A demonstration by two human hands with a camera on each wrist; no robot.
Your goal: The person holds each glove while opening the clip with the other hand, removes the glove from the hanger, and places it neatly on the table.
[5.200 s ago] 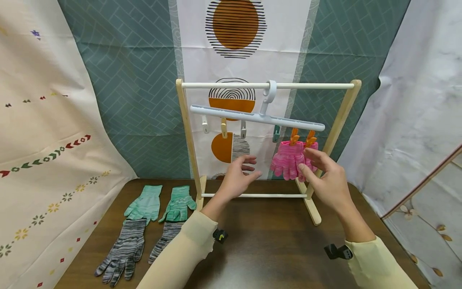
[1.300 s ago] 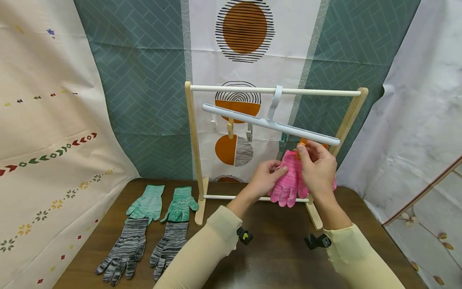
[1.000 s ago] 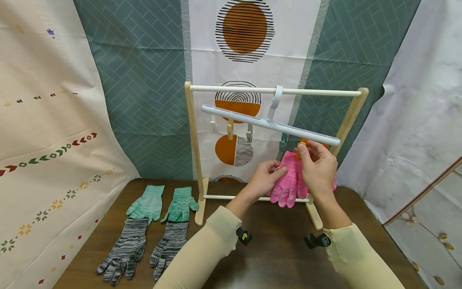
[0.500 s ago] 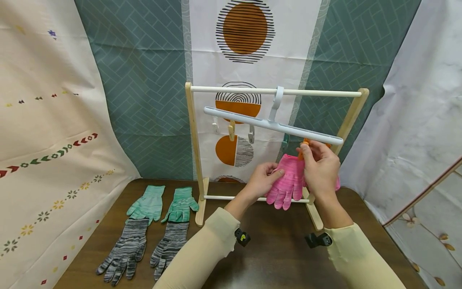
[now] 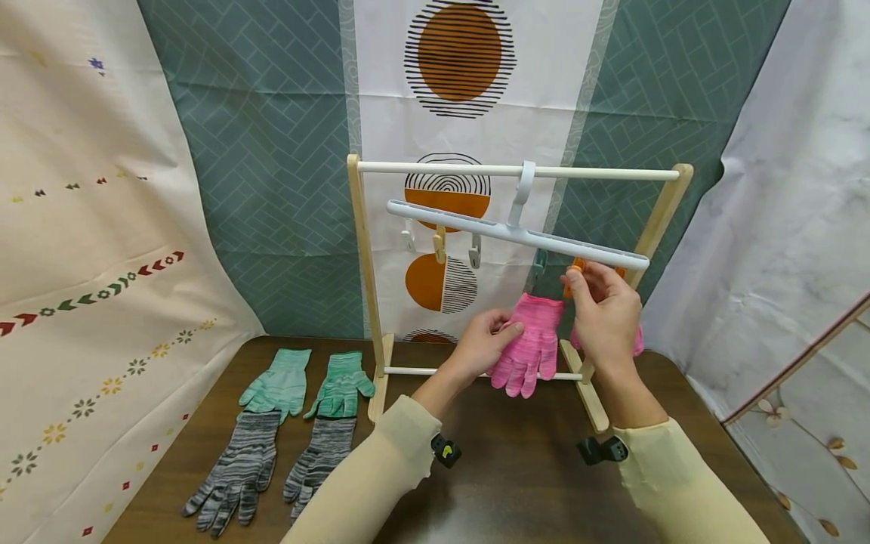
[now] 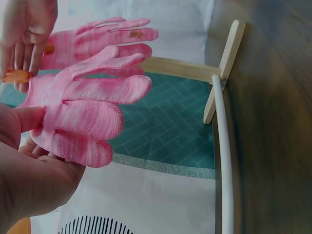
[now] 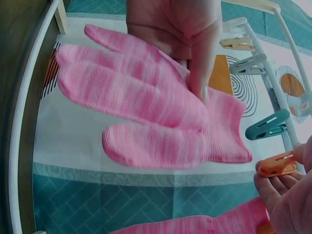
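Observation:
My left hand [image 5: 481,346] pinches a pink knit glove [image 5: 532,344] by its side, thumb on the near face. The glove's cuff stands apart from the orange clothespin [image 7: 279,165], which my right hand [image 5: 605,313] pinches under the hanger's low end. Behind the right hand a second pink glove [image 6: 105,38] hangs, mostly hidden in the head view, with another orange clip near its cuff. The pale blue hanger [image 5: 476,225] tilts down to the right, hooked over the rack's top bar. A teal clip [image 7: 268,125] hangs beside the orange one.
White, yellow and grey clips [image 5: 475,251] hang along the hanger's left half. The wooden rack [image 5: 367,287] stands at the table's back. Two green gloves [image 5: 275,381] and two grey striped gloves [image 5: 239,468] lie on the table [image 5: 503,468] at left.
Both hands came up to the pink gloves and the orange clip. Over the last second the left hand has drawn one glove left and down, away from that clip; the right hand stayed on it.

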